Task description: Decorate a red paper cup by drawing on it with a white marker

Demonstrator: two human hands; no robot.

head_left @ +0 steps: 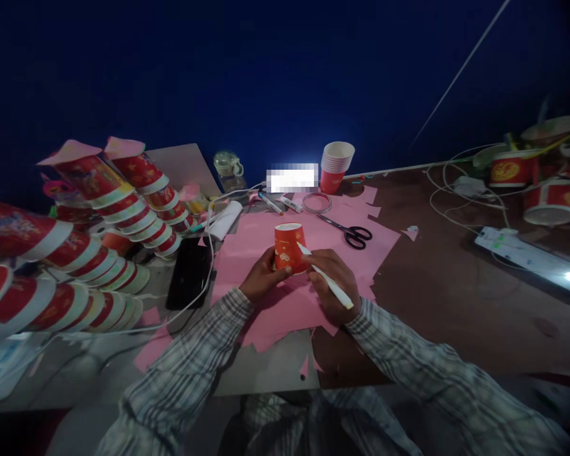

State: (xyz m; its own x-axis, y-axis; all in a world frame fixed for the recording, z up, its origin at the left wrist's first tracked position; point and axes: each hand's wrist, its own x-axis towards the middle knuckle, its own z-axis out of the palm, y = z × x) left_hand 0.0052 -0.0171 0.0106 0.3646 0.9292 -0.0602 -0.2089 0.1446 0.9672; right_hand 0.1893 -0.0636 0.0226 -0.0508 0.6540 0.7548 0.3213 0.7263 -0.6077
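Note:
A red paper cup (287,244) with pale printed patterns is held above the pink paper (251,304) in the middle of the table. My left hand (266,275) grips the cup at its lower left, thumb across the front. In my right hand (335,285) is a white marker (332,286), pinched like a pen. Its tip is at the cup's right side; whether it touches cannot be told. Black-handled scissors (349,232) lie on the paper beyond my right hand.
Leaning stacks of red and white cups (109,190) crowd the left, beside a black phone (189,272) crossed by a white cable. Nested cups (335,166), a tape ring (317,202) and pens (270,202) are at the back. A power strip (532,256) lies right.

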